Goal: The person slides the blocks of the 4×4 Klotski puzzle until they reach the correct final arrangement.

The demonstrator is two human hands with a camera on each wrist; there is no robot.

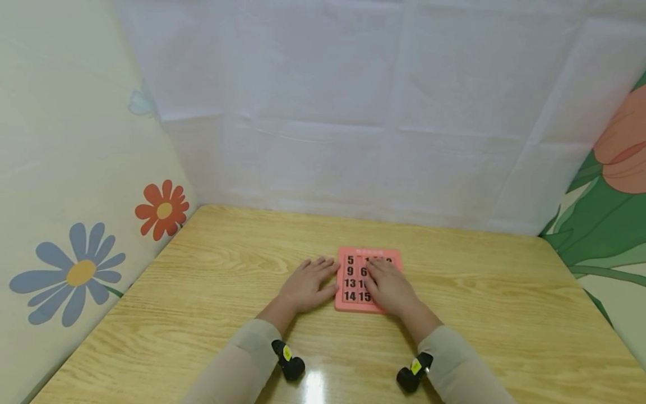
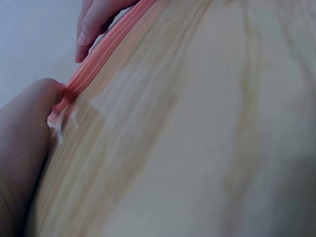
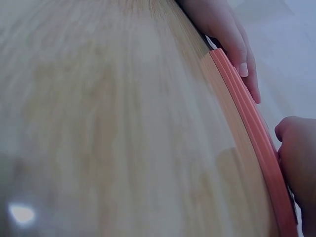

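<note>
Number board [image 1: 354, 284] lies under right hand [image 1: 391, 285], beside left hand [image 1: 307, 286], both with relaxed fingers.

Tabletop [image 1: 504, 292], wood-grain; reflection [image 1: 315, 387], bright, near. Far: white sheet [image 1: 323, 174], creased. Left: cream panel [image 1: 60, 140], blue flower [image 1: 81, 273], red flower [image 1: 164, 210]. Right: coral tulip [image 1: 626, 154], green leaves [image 1: 600, 224].

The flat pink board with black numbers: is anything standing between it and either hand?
Nothing visible is in the way. The person's bare right hand lies over the right part of the flat pink board with black numbers, and the bare left hand is at its left edge.
</note>
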